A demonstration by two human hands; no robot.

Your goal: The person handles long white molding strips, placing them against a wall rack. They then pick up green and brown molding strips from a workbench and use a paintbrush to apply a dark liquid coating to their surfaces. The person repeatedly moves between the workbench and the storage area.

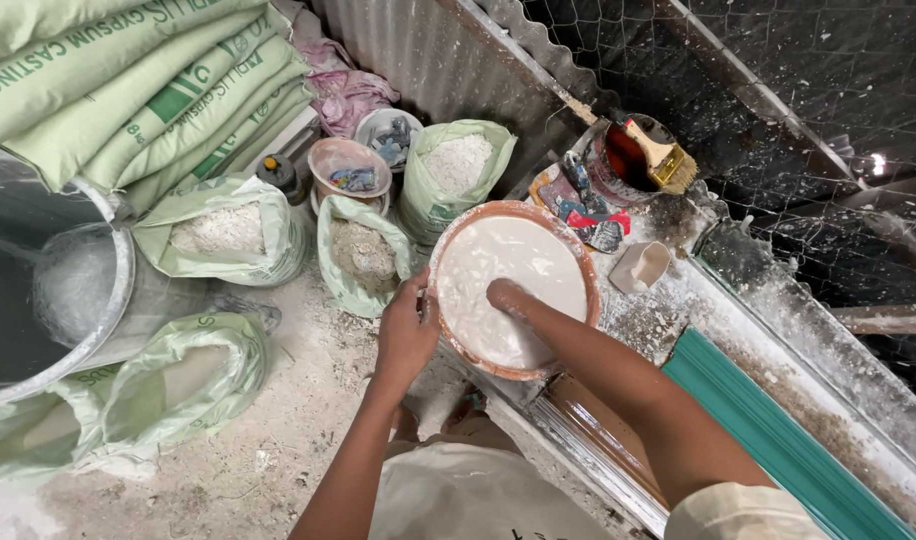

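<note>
Your left hand [406, 335] grips the near-left rim of the terracotta-coloured bowl [581, 262], fingers curled over the edge, thumb outside. Bowl sits on the spattered ledge [678, 300] in front of you, approx. full of white plaster mix [518, 260]. Your right hand [506, 296] is plunged into the mix at the wrist, coated white; can't tell if its fingers are spread or clenched, since they're buried.

Just beside the bowl, right side: small white cup [639, 266], tilted. Behind it, a dark tin [623, 160] w/ a yellow-bristled brush [666, 158] lying across the top. Left of the bowl, on the dusty floor: open green sacks of powder [363, 255], two small tubs w/ odds and ends [350, 170], and a big metal drum [108, 290]. Stacked green sacks [128, 80] top left. Teal strip [778, 440] along the ledge, near right.
</note>
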